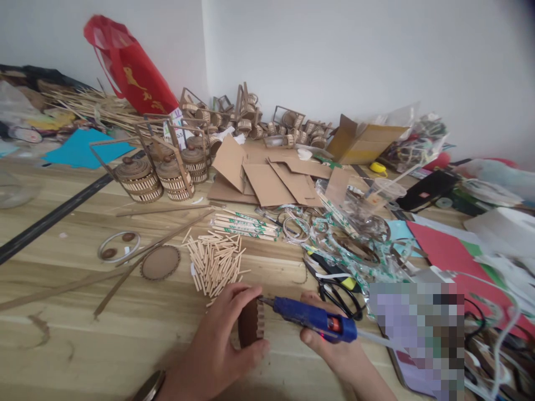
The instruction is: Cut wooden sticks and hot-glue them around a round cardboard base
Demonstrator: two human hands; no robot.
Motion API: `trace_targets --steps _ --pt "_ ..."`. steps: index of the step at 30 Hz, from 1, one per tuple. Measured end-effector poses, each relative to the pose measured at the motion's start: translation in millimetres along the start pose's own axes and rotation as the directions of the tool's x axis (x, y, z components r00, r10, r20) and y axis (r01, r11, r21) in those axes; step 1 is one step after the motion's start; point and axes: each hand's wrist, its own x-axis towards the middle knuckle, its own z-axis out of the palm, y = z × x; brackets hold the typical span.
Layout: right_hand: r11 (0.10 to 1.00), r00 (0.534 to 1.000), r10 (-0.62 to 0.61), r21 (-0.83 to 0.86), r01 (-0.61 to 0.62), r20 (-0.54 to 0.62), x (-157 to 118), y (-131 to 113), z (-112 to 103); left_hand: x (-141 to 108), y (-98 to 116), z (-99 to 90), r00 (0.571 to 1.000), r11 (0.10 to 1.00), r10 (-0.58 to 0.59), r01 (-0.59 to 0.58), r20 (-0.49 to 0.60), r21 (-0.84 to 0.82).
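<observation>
My left hand (223, 340) is closed around a small brown cardboard disc (249, 324) with a corrugated edge, held up on its side above the table. In my right hand (330, 340) is a blue glue gun (311, 318), its nozzle at the upper part of the disc's corrugated edge. Whether the tip touches the edge I cannot tell. Just beyond my left hand lies a loose pile of short wooden sticks (216, 262). A second round cardboard piece (160, 262) with a corrugated rim rests flat to the left.
Small lidded baskets (139, 178) stand at the back left. Flat cardboard sheets (271, 181) lie mid-table, with wrapped chopsticks (246, 225) before them. Black-handled scissors (340, 298), plastic wrappers (355, 256) and red paper (451, 262) crowd the right. Cardboard strips (137, 256) cross the left.
</observation>
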Motion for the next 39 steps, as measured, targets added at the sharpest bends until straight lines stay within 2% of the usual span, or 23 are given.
trace_targets --steps 4,8,10,12,16,21,26,33,36,39 --pt "0.998 0.999 0.036 0.049 -0.034 -0.039 -11 18 3 1 0 -0.2 1.0 1.0 -0.009 0.009 -0.001 0.001" --pt "0.97 0.982 0.187 0.156 -0.188 0.019 -10 12 2 1 1 -1.0 1.0 1.0 -0.004 0.004 -0.01 0.005" --pt "0.966 0.98 0.156 0.189 -0.178 0.125 -4 2 0 1 2 -1.5 1.0 1.0 0.004 -0.004 -0.011 0.005" --pt "0.978 0.979 0.07 0.18 -0.105 0.193 3 -7 -2 2 2 -2.0 1.0 1.0 0.006 -0.006 -0.006 0.003" --pt "0.994 0.99 0.012 0.104 -0.027 0.144 8 -10 -2 3 2 -2.2 1.0 1.0 -0.01 0.01 0.001 -0.005" --pt "0.999 0.999 -0.042 0.035 0.042 0.012 2 -1 1 3 2 -1.3 1.0 1.0 -0.016 0.016 0.006 0.003" --pt "0.999 0.999 -0.037 -0.012 0.038 0.024 1 1 1 3 3 -1.9 1.0 1.0 -0.013 0.013 0.01 0.001" --pt "0.998 0.999 -0.034 -0.052 0.032 -0.03 3 -6 -1 2 2 -1.1 1.0 1.0 -0.005 0.005 0.0 0.005" --pt "0.998 0.999 -0.035 -0.05 0.035 0.005 5 -8 -2 2 1 -0.2 1.0 1.0 -0.002 0.002 -0.005 0.005" --pt "0.999 1.0 -0.01 -0.033 0.011 0.017 2 0 1 2 0 -0.2 1.0 1.0 -0.002 0.003 -0.012 0.013"
